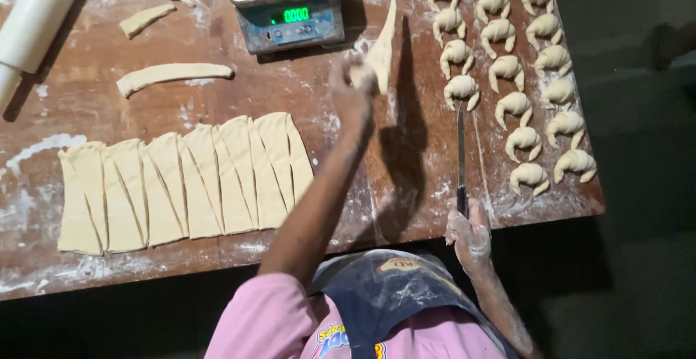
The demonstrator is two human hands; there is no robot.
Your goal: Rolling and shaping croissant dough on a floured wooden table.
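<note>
My left hand [353,89] is raised over the floured wooden table [406,163] and pinches the wide end of a long triangle of raw dough [383,44], which hangs above the board near the scale. My right hand [470,234] rests at the table's near edge with its fingers around the dark handle of a knife [461,149], whose blade lies flat on the wood pointing away from me. To the left lies a sheet of dough cut into several triangles [185,181].
A digital scale [284,7] stands at the far middle. Rows of several shaped crescent rolls [515,76] fill the right side. Dough strips [172,75] and a white rolling pin [32,18] lie at the far left. My pink sleeve and dark apron are below.
</note>
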